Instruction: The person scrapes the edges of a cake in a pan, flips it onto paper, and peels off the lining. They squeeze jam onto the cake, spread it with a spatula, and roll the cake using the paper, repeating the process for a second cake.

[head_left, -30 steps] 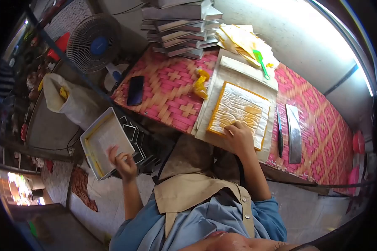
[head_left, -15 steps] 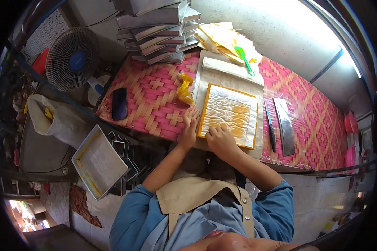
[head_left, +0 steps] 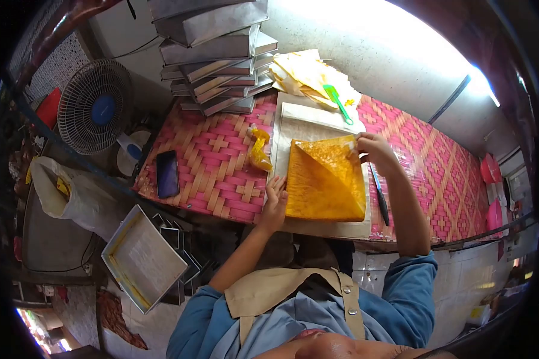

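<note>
A flat square orange cake [head_left: 317, 197] lies on pale sheets of paper [head_left: 341, 229] on the table. Pinched in my right hand [head_left: 377, 152] at the far right corner is a thin lining paper [head_left: 338, 149], its orange-stained side showing. A diagonal edge crosses the square; where paper ends and cake begins is hard to make out. My left hand [head_left: 275, 200] rests against the cake's left edge, fingers stretched and holding nothing. Just beyond it lies a twisted clear bag with yellow filling [head_left: 259, 149].
A knife [head_left: 379, 194] lies right of the cake, by my right forearm. Beyond the cake are a green spatula [head_left: 339, 105] and stained papers [head_left: 305, 72]. Stacked metal pans [head_left: 215, 54] stand at the back left. A phone [head_left: 167, 173], fan [head_left: 96, 107] and pan [head_left: 144, 257] are left.
My right hand has moved from the near edge of the cake to its far right corner, lifting the wrinkled white paper. An orange surface now shows. My left hand stays at the left edge.
</note>
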